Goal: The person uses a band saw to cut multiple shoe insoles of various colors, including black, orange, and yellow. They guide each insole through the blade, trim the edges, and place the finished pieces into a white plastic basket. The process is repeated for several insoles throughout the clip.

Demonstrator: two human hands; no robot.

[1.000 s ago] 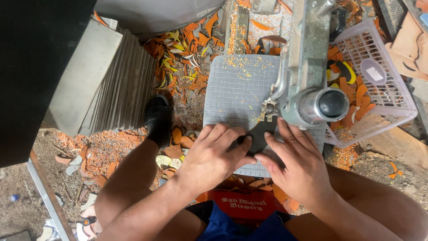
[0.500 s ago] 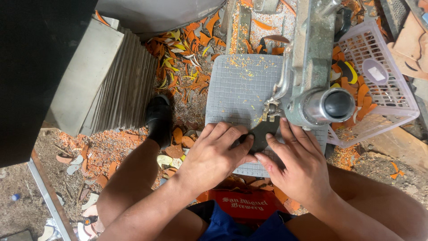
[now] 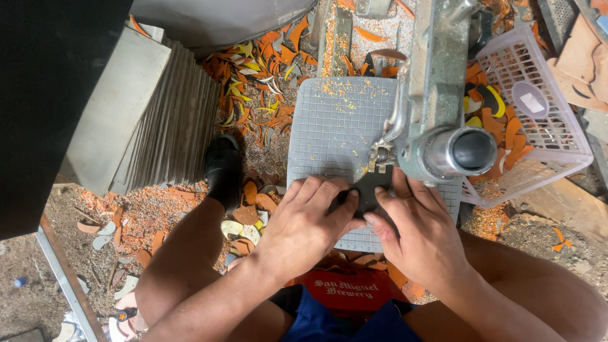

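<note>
A grey gridded work table (image 3: 335,126) carries a metal cutting machine (image 3: 437,95) whose blade (image 3: 379,157) comes down near the table's front. A dark flat piece (image 3: 367,190) lies under the blade. My left hand (image 3: 304,225) presses on its left side and my right hand (image 3: 421,234) presses on its right side, fingers flat and pointing to the blade. Most of the dark piece is hidden under my fingers.
A white plastic basket (image 3: 538,126) with orange and yellow cut pieces stands at the right. A stack of grey sheets (image 3: 152,120) leans at the left. Orange offcuts (image 3: 259,82) and sawdust cover the floor. My black shoe (image 3: 223,170) rests left of the table.
Both hands stay on the dark piece under the blade; they have shifted only slightly. Nothing was picked up or let go.
</note>
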